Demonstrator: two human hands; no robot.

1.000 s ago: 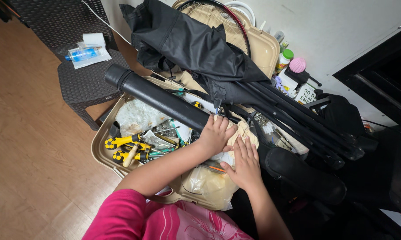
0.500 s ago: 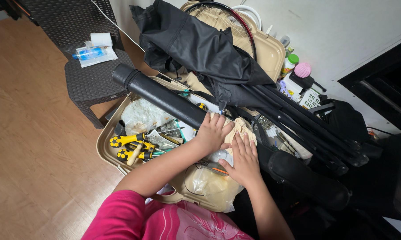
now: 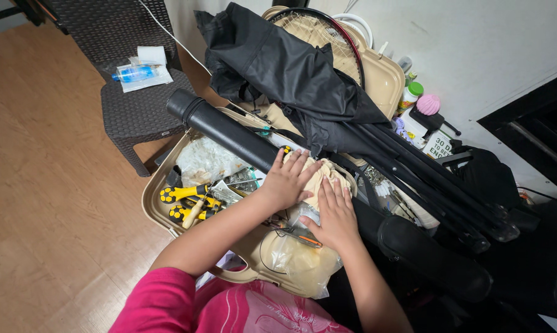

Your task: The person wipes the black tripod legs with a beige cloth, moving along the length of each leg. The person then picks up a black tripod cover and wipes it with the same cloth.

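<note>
Beside case, left: yellow-and-black-handled screwdrivers (image 3: 183, 194) lie loose.
Left hand (image 3: 288, 179): fingers spread flat, gripping nothing, pressing crumpled beige cloth (image 3: 328, 176).
Right hand (image 3: 335, 216): flat too, holding nothing.
Risk: long black plastic tube (image 3: 223, 131) may roll if nudged.

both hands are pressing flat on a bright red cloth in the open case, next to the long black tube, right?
Not quite: the cloth is cream-coloured, not bright red, as the head view shows. The rest holds: the left hand and right hand lie flat on it in the open beige case, beside the long black tube.
</note>
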